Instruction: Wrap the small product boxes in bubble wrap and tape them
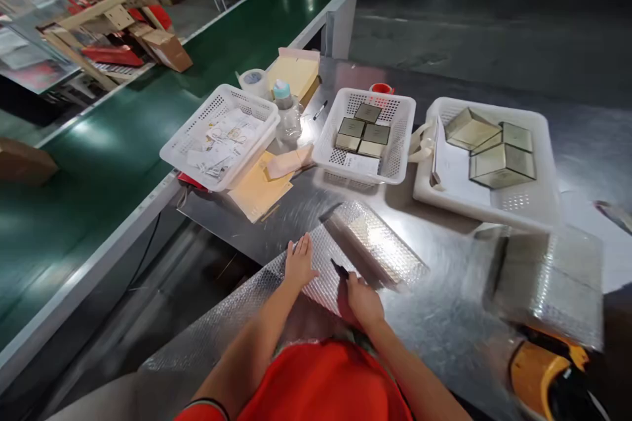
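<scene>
A sheet of clear bubble wrap [323, 263] lies over the near edge of the metal table and trails down to the left. My left hand [299, 266] is laid flat on it, fingers stretched out. In my right hand [364, 299], closed fingers grip a slim black tool that looks like a utility knife [340, 268]. Its tip points forward and left over the sheet; whether it touches is unclear. Just beyond, a bubble-wrapped bundle [378, 240] rests on the metal, its contents blurred by the shiny film.
White baskets hold paper slips and bags [224, 141], small boxes [351, 128] and larger boxes [503, 164]. Yellow envelopes [261, 187] and a bottle [289, 115] stand left. At right are another wrapped bundle [548, 283] and a yellow-black tape dispenser [538, 371]. A green conveyor [212, 52] runs alongside.
</scene>
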Tool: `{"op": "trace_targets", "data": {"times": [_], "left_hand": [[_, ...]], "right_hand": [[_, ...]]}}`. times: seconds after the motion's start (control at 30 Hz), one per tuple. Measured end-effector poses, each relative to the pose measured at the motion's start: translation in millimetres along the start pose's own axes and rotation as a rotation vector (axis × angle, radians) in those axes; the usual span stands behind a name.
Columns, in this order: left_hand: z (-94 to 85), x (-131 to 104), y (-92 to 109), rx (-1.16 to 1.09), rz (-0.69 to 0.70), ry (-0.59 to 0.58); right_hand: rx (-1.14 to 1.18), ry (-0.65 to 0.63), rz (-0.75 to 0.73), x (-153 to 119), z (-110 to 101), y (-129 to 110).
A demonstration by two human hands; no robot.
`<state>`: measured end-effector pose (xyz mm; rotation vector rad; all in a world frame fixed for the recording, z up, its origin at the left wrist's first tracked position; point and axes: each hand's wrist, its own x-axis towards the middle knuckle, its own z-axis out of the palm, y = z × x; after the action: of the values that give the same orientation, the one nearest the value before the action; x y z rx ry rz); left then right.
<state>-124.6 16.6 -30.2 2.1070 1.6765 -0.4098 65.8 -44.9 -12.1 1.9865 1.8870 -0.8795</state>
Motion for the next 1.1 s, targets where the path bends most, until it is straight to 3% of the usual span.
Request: {"op": "trace_targets", "data": {"times": [0.1,0.17,0.23,0.3,0.43,0.5,0.57,0.63,0.73,0.8,0.9,1.1], "left_hand": [[3.6,-1,-5,0.019,0.000,-0.006],[6.1,-4,-10,0.029,-0.006,-0.003],[7.1,-7,-16,0.038,0.000,0.001],[5.5,-11,-19,0.047,0.012,0.005],[-5.3,-15,-20,0.045,-0.093,0.048],[-11.8,-15,-19,0.056,-0.136,0.076],[-16.6,-15,-21,0.072,-0.164,0.085],[-19.4,-15,-26,0.081,-0.206,0.076],[-22.3,-18,-40,0.089,-0.234,0.056],[-25.3,-20,-51,0.093,-0.231,0.053],[-30.6,-19,-65,0.085,-0.228,0.043],[-40.4,-29,-96,0.045,-0.323,0.007]], "right_hand": [[-0.004,-0.051,0.070,-82,31,95],[0.062,0.003,0.130,-128,55,158],[0.093,0.114,0.254,-151,72,201],[0.086,0.260,0.345,-145,75,217],[0.028,0.470,0.498,-88,43,190],[0.042,0.668,0.511,-60,20,171],[0.125,0.871,0.408,-38,-4,153],[0.194,0.956,0.170,-20,-28,136],[0.085,0.793,-0.234,8,-65,107],[-0.060,0.601,-0.376,24,-84,89],[-0.195,0.454,-0.415,40,-97,76],[-0.247,0.454,-0.415,41,-93,80]]}}
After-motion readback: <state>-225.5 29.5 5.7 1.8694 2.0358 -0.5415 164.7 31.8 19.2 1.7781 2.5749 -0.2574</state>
